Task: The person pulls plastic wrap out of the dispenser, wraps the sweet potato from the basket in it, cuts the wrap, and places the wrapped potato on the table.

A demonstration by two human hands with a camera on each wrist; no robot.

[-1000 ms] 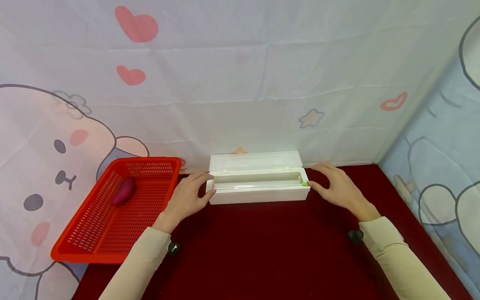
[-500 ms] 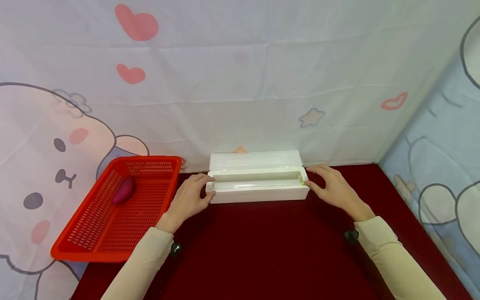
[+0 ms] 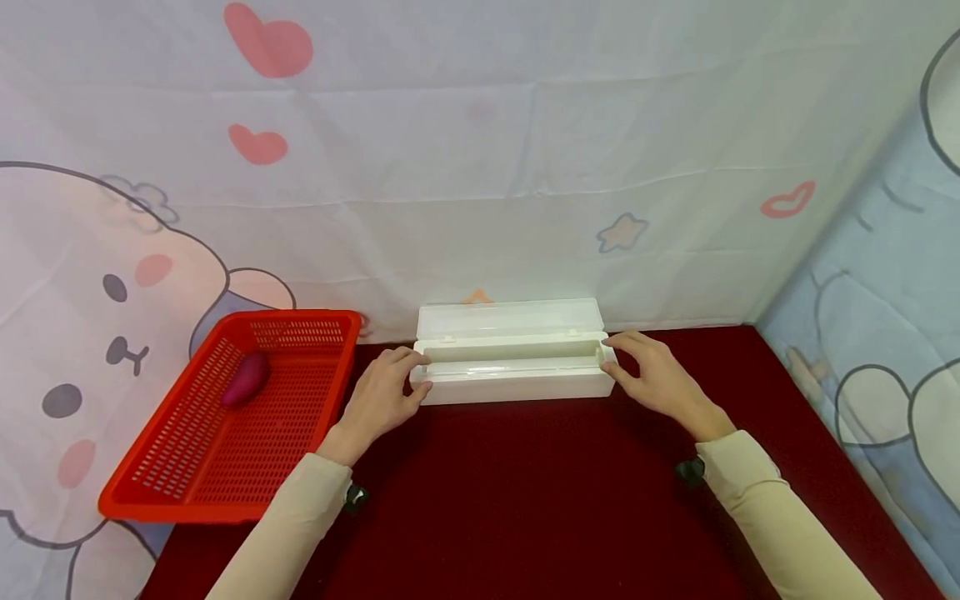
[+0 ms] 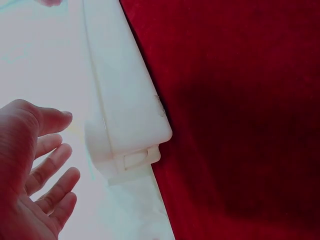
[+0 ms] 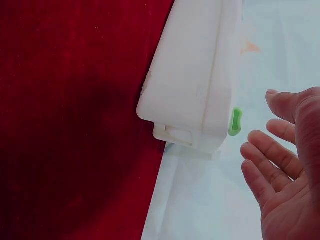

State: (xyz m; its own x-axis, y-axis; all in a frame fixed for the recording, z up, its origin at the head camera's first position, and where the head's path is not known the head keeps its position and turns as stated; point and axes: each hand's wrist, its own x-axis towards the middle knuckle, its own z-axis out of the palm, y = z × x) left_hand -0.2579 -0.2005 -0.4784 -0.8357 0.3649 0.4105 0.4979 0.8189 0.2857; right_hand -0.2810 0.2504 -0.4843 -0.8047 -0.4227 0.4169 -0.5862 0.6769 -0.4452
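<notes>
A long white cling film dispenser point(image 3: 517, 388) lies at the back of the table, its see-through lid point(image 3: 510, 317) tipped back. My left hand point(image 3: 378, 400) is at its left end, thumb low by the front and index finger over the top corner. At the opposite end is my right hand point(image 3: 660, 379), with index finger and thumb right at the corner. Both wrist views show the fingers of the left hand point(image 4: 42, 165) and right hand point(image 5: 285, 165) spread and loosely bent. A green slider point(image 5: 235, 122) shows on the dispenser in the right wrist view; in the head view it is hidden.
A red plastic basket point(image 3: 225, 512) stands at the left with a purple, sweet-potato-shaped item point(image 3: 246, 379) inside. Dark red cloth point(image 3: 517, 500) covers the table. Behind the dispenser hangs a printed curtain point(image 3: 480, 242), and another printed cloth point(image 3: 862, 333) hangs at the right.
My right hand has moved left onto the dispenser's right corner, and the green slider has gone from sight behind it. The left hand has barely shifted. The whole head view has drifted slightly upward.
</notes>
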